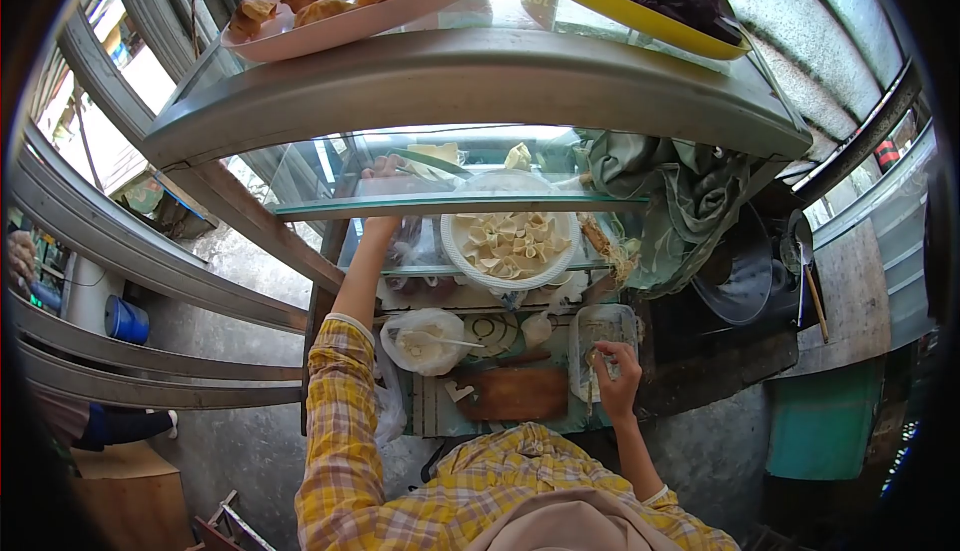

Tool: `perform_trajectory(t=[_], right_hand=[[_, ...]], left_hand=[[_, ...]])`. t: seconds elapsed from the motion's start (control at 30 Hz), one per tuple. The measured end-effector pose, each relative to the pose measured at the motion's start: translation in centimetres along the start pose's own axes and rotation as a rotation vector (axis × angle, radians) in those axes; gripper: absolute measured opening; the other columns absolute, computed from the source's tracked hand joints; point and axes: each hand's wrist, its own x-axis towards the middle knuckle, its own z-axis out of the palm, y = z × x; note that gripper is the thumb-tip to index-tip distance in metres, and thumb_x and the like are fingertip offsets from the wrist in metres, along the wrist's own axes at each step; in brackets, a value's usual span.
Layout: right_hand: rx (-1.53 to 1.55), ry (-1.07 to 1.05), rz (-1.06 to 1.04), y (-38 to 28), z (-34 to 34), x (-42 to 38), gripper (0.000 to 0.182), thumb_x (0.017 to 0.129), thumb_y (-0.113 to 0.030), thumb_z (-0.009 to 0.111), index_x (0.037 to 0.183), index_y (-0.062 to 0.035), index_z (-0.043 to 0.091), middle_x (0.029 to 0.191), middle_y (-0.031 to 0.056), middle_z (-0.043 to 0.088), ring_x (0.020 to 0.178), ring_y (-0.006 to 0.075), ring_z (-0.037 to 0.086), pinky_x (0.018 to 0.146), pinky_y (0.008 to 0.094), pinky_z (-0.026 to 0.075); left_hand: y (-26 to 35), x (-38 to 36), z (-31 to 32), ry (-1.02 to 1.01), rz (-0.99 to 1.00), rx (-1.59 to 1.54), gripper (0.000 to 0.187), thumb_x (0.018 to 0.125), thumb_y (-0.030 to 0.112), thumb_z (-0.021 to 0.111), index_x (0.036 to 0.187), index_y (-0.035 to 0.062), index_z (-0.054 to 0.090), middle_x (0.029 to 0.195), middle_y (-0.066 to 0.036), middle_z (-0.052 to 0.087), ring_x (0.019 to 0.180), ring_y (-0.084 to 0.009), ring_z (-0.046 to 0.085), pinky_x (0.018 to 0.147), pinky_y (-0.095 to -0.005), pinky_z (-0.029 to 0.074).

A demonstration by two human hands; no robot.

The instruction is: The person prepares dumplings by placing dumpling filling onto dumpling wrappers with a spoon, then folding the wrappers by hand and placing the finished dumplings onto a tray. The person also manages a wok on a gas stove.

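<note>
My left hand (381,173) reaches into the glass display case, seen through its pane, close to a stack of pale square wrappers (436,154); its fingers are too indistinct to read. Just right of that arm, a white basket (452,241) holds folded pale dumplings (512,241). My right hand (620,376) is closed in a pinch on a thin stick-like utensil (590,398) at a clear plastic container (606,323). Left of the container lie a brown wooden board (512,394) and a white plastic bag (418,342) with a pale spoon (450,339) in it.
Atop the case stand a pink tray (370,29) of fried pieces and a yellow tray (640,9) of dark pieces. A grey-green cloth (690,211) hangs over the case's right side. A dark wok (735,271) sits at right. Another person's leg (125,426) shows far left.
</note>
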Motion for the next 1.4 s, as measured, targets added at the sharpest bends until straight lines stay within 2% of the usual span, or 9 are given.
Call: perform_trajectory(t=[0.23,0.73,1.4], right_hand=[[-0.004,0.004,0.006,0.3,-0.1,-0.3,0.018,0.075,0.0,0.061,0.092,-0.0046,0.066,0.087,0.0085,0.062,0.081,0.0233,0.059,0.065,0.0324,0.044],[-0.009,-0.006,0.012,0.3,0.0,-0.2,0.019,0.074,0.0,0.061,0.092,-0.0054,0.066,0.087,0.0083,0.062,0.081,0.023,0.058,0.065,0.0329,0.043],[-0.013,-0.017,-0.01,-0.1,0.1,-0.1,0.018,0.075,0.002,0.06,0.091,-0.0042,0.065,0.086,0.009,0.061,0.081,0.0237,0.058,0.065,0.033,0.043]], left_hand=[[0.2,0.6,-2.0,-0.045,0.008,-0.151,0.016,0.071,0.026,0.059,0.081,0.0208,0.07,0.101,0.003,0.058,0.1,-0.0169,0.049,0.081,-0.0383,0.034],[-0.5,1.2,-0.8,-0.119,-0.037,-0.138,0.015,0.074,0.026,0.059,0.08,0.0207,0.071,0.1,0.003,0.06,0.1,-0.0167,0.048,0.084,-0.0381,0.032],[-0.6,0.9,-1.2,-0.096,0.075,-0.121,0.016,0.074,0.025,0.058,0.083,0.0208,0.071,0.101,0.003,0.06,0.1,-0.0169,0.049,0.081,-0.0385,0.034]])
